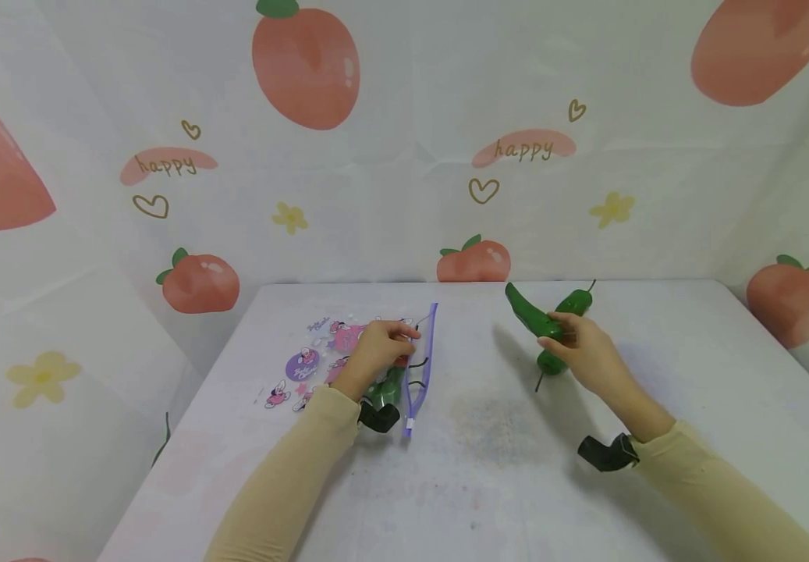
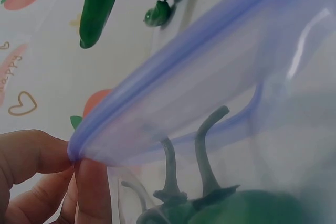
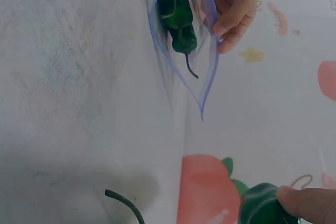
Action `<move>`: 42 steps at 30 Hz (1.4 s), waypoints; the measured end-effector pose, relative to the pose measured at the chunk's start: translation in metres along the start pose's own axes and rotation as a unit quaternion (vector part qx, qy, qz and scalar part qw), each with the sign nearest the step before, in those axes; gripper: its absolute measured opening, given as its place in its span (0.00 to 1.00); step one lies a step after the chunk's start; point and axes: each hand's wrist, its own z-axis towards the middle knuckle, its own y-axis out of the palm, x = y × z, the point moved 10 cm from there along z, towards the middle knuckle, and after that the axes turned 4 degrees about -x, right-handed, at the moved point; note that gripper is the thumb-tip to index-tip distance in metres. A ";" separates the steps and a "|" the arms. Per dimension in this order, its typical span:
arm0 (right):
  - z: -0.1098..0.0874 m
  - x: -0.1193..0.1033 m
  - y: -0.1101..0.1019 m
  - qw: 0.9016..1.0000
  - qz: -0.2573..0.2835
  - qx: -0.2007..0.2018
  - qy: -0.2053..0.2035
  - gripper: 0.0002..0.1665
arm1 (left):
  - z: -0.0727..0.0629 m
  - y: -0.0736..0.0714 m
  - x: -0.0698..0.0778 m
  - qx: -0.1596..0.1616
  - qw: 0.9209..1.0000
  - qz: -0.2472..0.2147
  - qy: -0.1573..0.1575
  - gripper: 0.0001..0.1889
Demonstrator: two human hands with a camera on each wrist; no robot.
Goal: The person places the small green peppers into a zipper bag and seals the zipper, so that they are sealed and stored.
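Observation:
A clear zip bag with a purple rim (image 1: 427,367) lies on the left of the table, its mouth spread toward the right. My left hand (image 1: 379,351) pinches the bag's rim between thumb and fingers, which the left wrist view shows close up. Green peppers (image 2: 236,208) with dark curved stems are inside the bag. My right hand (image 1: 587,351) grips a long green pepper (image 1: 532,312) above the table, its tip pointing up and left. Beneath that hand lie more green peppers, one toward the back (image 1: 576,301) and one nearer (image 1: 550,364), partly hidden by the fingers.
The white table (image 1: 488,499) has a greyish stain near its middle. Behind it hangs a white cloth (image 1: 390,211) printed with peaches, flowers and hearts. Pink cartoon prints (image 1: 303,364) cover the bag's left part. A dark camera mount sits at each wrist.

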 end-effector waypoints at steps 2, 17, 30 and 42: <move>-0.001 -0.002 0.001 1.000 0.001 0.001 -0.002 0.35 | 0.000 0.000 0.000 0.000 1.000 0.002 -0.001 0.13; -0.005 -0.007 0.008 1.000 -0.003 -0.005 -0.006 0.36 | 0.000 0.001 -0.001 0.000 1.000 0.005 -0.011 0.13; -0.007 -0.011 0.011 1.000 0.001 -0.011 -0.015 0.35 | 0.002 0.002 -0.003 -0.004 1.000 0.004 -0.009 0.13; -0.010 -0.021 0.014 0.999 0.016 -0.012 -0.040 0.34 | 0.002 0.002 -0.003 -0.007 1.000 0.004 -0.014 0.13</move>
